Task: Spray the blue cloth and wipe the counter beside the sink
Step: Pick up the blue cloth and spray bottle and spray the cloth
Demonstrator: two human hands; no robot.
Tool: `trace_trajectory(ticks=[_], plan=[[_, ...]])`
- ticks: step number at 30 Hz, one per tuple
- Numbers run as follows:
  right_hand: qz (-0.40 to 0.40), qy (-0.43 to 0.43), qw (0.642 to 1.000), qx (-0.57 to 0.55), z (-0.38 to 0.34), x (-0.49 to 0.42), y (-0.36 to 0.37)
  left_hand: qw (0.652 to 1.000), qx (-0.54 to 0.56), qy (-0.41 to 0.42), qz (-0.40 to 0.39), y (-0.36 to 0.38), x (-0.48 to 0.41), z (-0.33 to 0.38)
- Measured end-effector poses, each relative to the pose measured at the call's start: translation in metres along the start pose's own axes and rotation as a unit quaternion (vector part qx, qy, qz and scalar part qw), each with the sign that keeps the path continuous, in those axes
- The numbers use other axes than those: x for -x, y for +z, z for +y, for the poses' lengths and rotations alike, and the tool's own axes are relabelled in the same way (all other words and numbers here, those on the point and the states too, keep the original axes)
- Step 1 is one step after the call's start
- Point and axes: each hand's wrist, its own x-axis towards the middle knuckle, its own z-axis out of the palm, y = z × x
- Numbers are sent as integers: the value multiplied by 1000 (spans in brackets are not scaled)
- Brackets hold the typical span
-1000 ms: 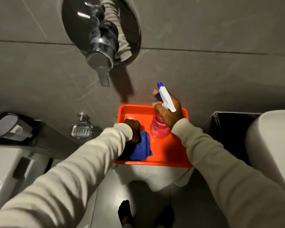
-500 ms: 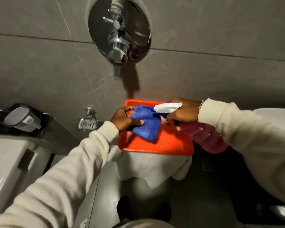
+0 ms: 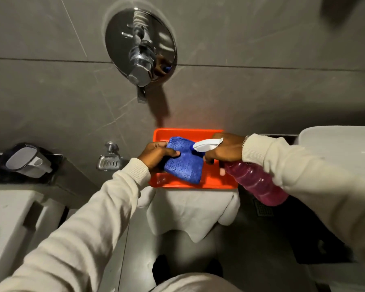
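Observation:
My left hand (image 3: 156, 153) grips a folded blue cloth (image 3: 184, 163) by its left edge and holds it above an orange tray (image 3: 218, 182). My right hand (image 3: 224, 149) is closed around the neck of a spray bottle (image 3: 256, 182) with pink liquid. The bottle lies tilted, its body pointing down to the right. Its white nozzle (image 3: 207, 144) points left and sits almost against the cloth's upper right edge.
The tray rests on a stand draped with a white cloth (image 3: 190, 209). A chrome mixer valve (image 3: 140, 57) is on the grey tiled wall above. A soap dish (image 3: 109, 162) and a dispenser (image 3: 24, 161) lie left, a white basin (image 3: 341, 148) right.
The cloth was lifted off the tray and the bottle tipped sideways toward it. Since half a second ago the hands have held nearly the same pose, nozzle at the cloth.

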Motion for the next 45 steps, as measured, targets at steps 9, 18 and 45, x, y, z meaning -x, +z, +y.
trace_trajectory(ticks=[9, 18, 45], plan=[[52, -16, 999, 3, -9, 17, 9, 1000, -2, 11, 15, 3, 10, 1], [58, 7, 998, 1, 4, 17, 17, 1000, 5, 19, 0, -1, 15, 2], [305, -41, 939, -153, 31, -23, -9, 999, 38, 15, 17, -13, 9, -1]])
